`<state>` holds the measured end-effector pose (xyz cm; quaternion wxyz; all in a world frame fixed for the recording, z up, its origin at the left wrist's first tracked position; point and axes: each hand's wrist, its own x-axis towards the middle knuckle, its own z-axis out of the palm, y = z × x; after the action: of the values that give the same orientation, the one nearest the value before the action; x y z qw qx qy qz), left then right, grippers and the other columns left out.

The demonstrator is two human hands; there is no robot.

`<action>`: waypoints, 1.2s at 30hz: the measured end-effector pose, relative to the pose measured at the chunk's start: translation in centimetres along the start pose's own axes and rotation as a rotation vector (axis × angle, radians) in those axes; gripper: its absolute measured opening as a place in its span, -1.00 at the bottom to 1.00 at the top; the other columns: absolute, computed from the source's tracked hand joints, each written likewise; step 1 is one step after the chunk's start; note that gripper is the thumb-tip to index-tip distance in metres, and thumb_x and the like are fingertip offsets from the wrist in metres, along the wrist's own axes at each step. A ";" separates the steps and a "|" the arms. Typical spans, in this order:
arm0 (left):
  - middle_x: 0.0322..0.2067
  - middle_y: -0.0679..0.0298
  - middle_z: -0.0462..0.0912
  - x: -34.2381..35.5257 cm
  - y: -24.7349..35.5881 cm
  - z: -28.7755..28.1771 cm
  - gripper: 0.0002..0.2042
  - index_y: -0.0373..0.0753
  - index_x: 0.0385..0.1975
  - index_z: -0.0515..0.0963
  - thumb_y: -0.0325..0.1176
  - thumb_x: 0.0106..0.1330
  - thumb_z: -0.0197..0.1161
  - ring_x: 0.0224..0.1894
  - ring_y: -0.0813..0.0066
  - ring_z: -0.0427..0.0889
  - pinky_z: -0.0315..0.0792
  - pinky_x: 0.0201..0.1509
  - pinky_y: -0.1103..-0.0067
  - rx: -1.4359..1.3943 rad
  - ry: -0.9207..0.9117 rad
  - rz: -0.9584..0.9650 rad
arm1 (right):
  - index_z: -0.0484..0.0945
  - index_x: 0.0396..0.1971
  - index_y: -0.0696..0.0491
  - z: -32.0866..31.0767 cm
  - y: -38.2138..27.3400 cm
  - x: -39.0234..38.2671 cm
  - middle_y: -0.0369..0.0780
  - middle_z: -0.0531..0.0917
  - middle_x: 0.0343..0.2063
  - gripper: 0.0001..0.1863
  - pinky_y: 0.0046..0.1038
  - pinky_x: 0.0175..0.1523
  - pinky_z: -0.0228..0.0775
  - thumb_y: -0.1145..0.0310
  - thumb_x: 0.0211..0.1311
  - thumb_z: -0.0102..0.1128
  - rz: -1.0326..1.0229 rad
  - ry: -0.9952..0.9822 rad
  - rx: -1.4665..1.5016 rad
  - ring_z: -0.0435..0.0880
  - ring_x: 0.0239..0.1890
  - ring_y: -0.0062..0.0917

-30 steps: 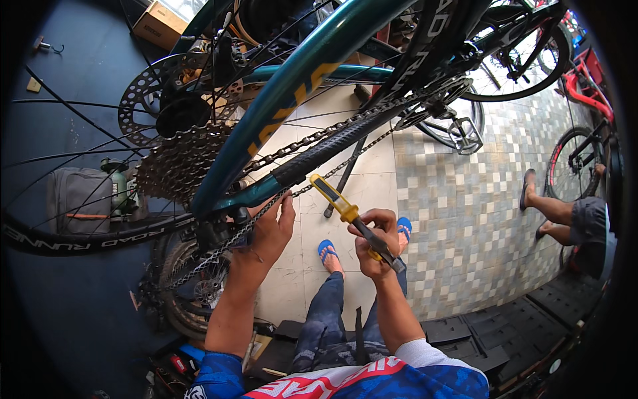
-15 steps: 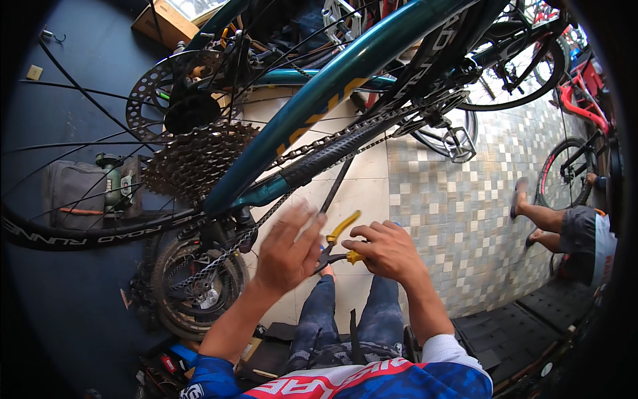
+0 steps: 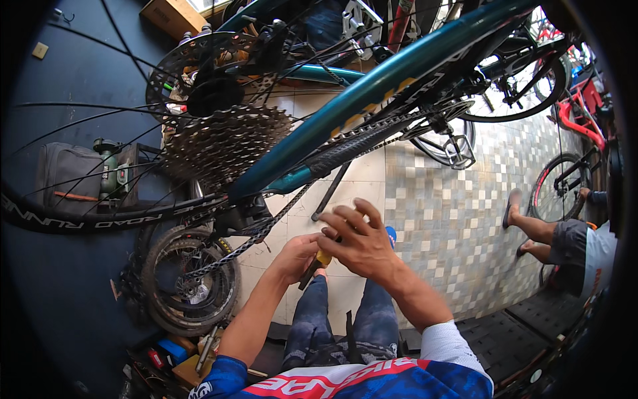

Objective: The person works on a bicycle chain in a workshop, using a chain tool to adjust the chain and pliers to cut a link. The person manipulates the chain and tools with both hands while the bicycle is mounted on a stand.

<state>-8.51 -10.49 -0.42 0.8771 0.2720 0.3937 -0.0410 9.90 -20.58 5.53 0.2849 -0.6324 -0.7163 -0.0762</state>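
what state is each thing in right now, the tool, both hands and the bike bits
pliers: between the hands, partly hidden; open or shut can't be told
left hand: fingers bent, at the pliers
right hand: fingers spread and bent, over the pliers
chain: one stretch runs below the frame; joined or not can't be told
sprockets: mounted on the wheel
tyre: fitted on its rim

Yellow-handled tool (image 3: 323,258) mostly hidden by right hand (image 3: 362,246); left hand (image 3: 296,258) partly covered, hold unclear; teal frame (image 3: 372,94) cut off at top
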 end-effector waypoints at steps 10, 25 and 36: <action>-0.06 0.26 0.69 -0.7 1.9 4.3 -0.59 -0.43 0.33 0.43 -0.61 0.50 0.12 -0.09 0.60 0.66 0.56 0.04 0.62 0.274 0.100 0.504 | 0.20 0.21 0.01 2.7 -0.5 -2.9 0.04 0.37 0.34 -0.25 -0.02 0.45 0.25 0.04 0.24 0.48 0.792 0.560 1.856 0.39 0.40 -0.09; -0.08 0.05 0.61 0.5 0.2 7.4 -0.50 -0.37 0.34 0.45 -0.63 0.38 0.22 -0.12 0.27 0.69 0.60 -0.02 0.48 1.015 0.319 0.981 | 0.50 -0.38 0.14 5.5 0.4 -2.9 -0.04 0.66 -0.07 -0.69 -0.43 0.10 0.45 0.25 0.58 0.11 0.954 0.737 1.759 0.61 -0.14 -0.51; 0.09 0.07 0.61 -1.7 4.1 6.3 -0.68 -0.30 0.07 0.68 -0.47 0.32 0.36 0.23 0.00 0.57 0.46 0.30 0.26 1.846 0.786 1.337 | 0.65 -0.12 0.38 6.5 4.7 -7.0 0.11 0.59 0.13 -0.56 -0.11 0.27 0.58 0.22 0.60 0.07 0.866 0.629 1.786 0.66 0.18 -0.11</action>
<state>-4.30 -10.47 5.97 0.0204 0.9408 0.2375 0.2410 12.57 -22.66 -4.53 0.8262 -0.3460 -0.1170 0.4289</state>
